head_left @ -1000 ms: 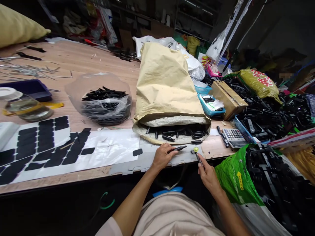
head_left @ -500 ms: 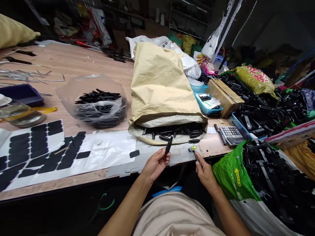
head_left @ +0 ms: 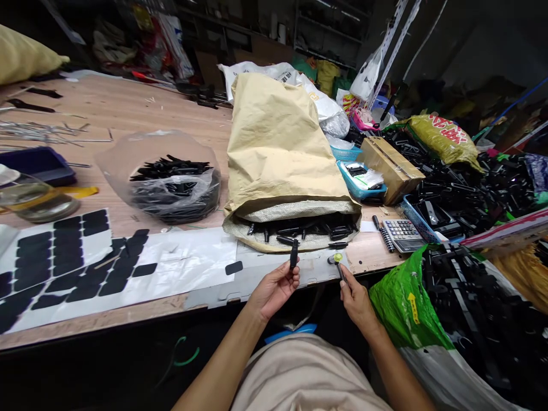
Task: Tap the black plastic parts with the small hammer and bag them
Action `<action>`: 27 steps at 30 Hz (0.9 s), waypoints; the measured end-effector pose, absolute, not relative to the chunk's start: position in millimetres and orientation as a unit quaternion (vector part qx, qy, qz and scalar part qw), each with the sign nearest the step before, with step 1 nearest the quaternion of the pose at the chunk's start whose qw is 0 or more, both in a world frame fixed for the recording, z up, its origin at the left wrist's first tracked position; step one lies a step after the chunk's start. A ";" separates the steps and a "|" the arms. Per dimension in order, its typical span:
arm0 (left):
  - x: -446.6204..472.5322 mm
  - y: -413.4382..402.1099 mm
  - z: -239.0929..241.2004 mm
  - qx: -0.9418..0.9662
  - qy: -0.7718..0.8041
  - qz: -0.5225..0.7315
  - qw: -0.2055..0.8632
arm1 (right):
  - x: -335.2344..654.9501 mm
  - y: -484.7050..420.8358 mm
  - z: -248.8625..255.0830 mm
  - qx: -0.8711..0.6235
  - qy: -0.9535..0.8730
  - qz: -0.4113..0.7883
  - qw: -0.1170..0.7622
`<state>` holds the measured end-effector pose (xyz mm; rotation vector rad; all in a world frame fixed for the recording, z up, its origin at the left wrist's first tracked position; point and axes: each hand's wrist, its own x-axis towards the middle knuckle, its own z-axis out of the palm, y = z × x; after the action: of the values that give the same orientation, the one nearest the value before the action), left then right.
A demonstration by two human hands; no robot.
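My left hand (head_left: 277, 288) pinches a slim black plastic piece (head_left: 294, 254) upright between thumb and fingers, in front of the open sack. My right hand (head_left: 356, 299) is closed round the dark handle of a small hammer-like tool (head_left: 337, 260), whose head has a yellow-green part; it is held over the table edge, apart from the piece. Just beyond both hands lies a tan paper sack (head_left: 280, 137), its mouth facing me. Several black pieces (head_left: 286, 240) show in that mouth, and another black piece (head_left: 338, 245) lies outside it on the grey sheet.
Left of the sack stands a clear plastic bag (head_left: 175, 194) of black parts. Black adhesive pads (head_left: 68, 245) on white backing cover the table's left front. A calculator (head_left: 402, 233) and a cardboard box (head_left: 391, 168) are to the right. A green bag (head_left: 406, 291) of black parts stands by my right arm.
My left hand has turned the black piece from a slant to nearly upright, tipping its top slightly left. My right hand and the tool are almost unmoved.
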<state>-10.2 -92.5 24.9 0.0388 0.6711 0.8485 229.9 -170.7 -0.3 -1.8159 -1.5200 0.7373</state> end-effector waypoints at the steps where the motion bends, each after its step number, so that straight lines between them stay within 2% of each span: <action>1: -9.9 -92.4 25.5 0.019 0.321 0.404 0.856 | 229.8 -170.8 0.1 -0.692 -0.579 0.284 0.325; 12: -4.3 -96.0 21.1 0.023 0.340 0.409 0.846 | 230.2 -170.9 0.2 -0.687 -0.589 0.262 0.334; 21: -5.4 -98.7 20.3 0.074 0.293 0.413 0.859 | 230.7 -170.9 -3.1 -0.683 -0.589 0.265 0.342; 27: -2.8 -98.0 18.8 0.080 0.332 0.422 0.840 | 231.4 -170.9 -4.2 -0.685 -0.593 0.258 0.335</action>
<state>-2.8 -98.0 18.8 0.1698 0.7029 0.8914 231.4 -170.9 -4.2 -1.7887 -1.5471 0.6729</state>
